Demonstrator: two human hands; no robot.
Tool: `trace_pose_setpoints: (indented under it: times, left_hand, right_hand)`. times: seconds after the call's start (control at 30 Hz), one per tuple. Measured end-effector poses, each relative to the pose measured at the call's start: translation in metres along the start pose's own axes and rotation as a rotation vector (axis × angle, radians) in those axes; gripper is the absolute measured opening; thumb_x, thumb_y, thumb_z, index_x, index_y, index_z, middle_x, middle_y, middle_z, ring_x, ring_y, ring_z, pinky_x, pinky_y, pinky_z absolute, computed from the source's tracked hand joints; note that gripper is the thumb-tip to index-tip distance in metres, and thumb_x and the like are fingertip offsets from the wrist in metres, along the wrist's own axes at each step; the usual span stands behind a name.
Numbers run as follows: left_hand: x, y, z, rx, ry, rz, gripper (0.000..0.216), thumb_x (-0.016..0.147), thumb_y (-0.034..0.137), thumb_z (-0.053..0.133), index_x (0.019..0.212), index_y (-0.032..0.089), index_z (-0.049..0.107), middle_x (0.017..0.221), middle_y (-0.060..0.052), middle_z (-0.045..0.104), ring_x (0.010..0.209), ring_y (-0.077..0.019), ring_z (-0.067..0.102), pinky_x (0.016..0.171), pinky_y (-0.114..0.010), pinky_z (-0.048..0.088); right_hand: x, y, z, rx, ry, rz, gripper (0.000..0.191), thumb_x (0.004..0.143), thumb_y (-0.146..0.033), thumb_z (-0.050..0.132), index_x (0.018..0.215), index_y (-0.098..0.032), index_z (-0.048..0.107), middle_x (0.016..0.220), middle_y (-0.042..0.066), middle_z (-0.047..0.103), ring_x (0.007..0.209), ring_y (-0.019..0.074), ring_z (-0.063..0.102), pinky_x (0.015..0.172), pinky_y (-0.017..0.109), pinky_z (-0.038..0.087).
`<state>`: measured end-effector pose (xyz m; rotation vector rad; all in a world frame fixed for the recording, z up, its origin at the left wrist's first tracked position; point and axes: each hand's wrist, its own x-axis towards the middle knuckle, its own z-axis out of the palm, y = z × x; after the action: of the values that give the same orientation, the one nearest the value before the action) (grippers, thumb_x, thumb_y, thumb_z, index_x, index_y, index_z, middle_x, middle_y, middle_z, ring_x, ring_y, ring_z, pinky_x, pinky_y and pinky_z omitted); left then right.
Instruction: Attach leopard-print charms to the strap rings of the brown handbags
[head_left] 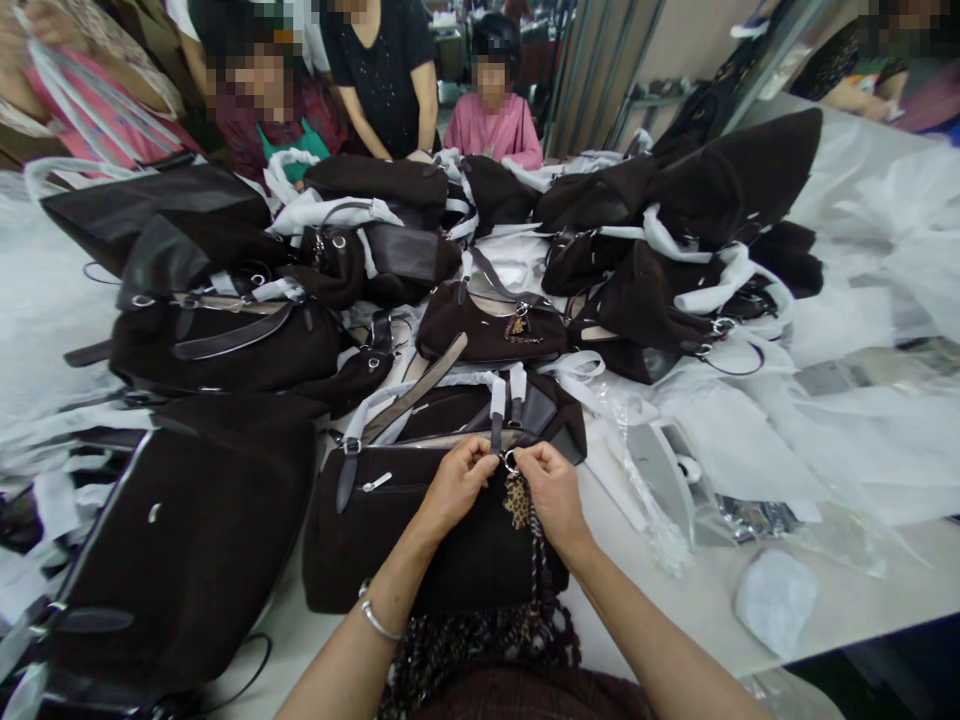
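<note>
A dark brown suede handbag (390, 530) lies in front of me on the white table. My left hand (456, 487) and my right hand (551, 490) meet at its top edge. Both pinch a small metal ring (511, 461). Under the ring hangs a leopard-print charm (517, 500) on a plaited cord. The fingers of both hands are closed around the ring and the strap end (496, 425). A silver bangle (373, 616) sits on my left wrist.
Several more dark brown handbags (225, 340) with white paper wrapped round their straps are heaped across the table. A large one (187, 540) lies at my left. Clear plastic bags (750, 460) and white wrapping lie at the right. Other people (491, 110) stand at the far side.
</note>
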<state>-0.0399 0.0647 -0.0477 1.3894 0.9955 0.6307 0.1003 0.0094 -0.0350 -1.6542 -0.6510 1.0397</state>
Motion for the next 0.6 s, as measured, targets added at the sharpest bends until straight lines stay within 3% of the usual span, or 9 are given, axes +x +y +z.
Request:
trace_pose_setpoints:
  times: [0.13,0.3,0.5,0.6]
  left_hand:
    - [-0.004,-0.002,0.008,-0.098,0.028,-0.065,0.018,0.086,0.034,0.056,0.086,0.017,0.056,0.069,0.003,0.057,0.054,-0.0101,0.056,0.054,-0.022,0.047]
    - [-0.008,-0.004,0.017,-0.154,0.124,-0.081,0.016,0.083,0.033,0.060,0.085,0.017,0.057,0.078,0.001,0.058,0.067,-0.0132,0.061,0.065,-0.027,0.056]
    - [-0.013,-0.006,0.029,0.086,0.303,0.049,0.010,0.086,0.027,0.058,0.081,0.019,0.060,0.079,0.001,0.058,0.073,-0.0136,0.056,0.068,-0.025,0.046]
    - [-0.015,-0.006,0.035,0.164,0.366,0.078,0.011,0.088,0.027,0.057,0.080,0.020,0.060,0.080,0.000,0.057,0.076,-0.0145,0.056,0.072,-0.025,0.044]
  right_hand:
    - [-0.001,0.006,0.002,-0.062,0.027,-0.049,0.030,0.079,-0.043,0.064,0.065,-0.018,0.056,0.060,-0.004,0.054,0.059,0.0112,0.046,0.056,0.023,0.036]
    - [0.000,0.016,0.002,-0.145,0.026,-0.115,0.028,0.083,-0.042,0.060,0.067,-0.019,0.055,0.061,-0.004,0.054,0.061,0.0122,0.048,0.059,0.023,0.037]
    - [-0.004,0.019,0.006,-0.251,0.100,-0.177,0.028,0.086,-0.040,0.056,0.068,-0.020,0.052,0.062,-0.005,0.054,0.062,0.0126,0.050,0.063,0.024,0.039]
    - [-0.003,0.021,0.006,-0.188,0.110,-0.121,0.028,0.086,-0.042,0.056,0.068,-0.020,0.051,0.063,-0.005,0.052,0.063,0.0125,0.049,0.063,0.024,0.039]
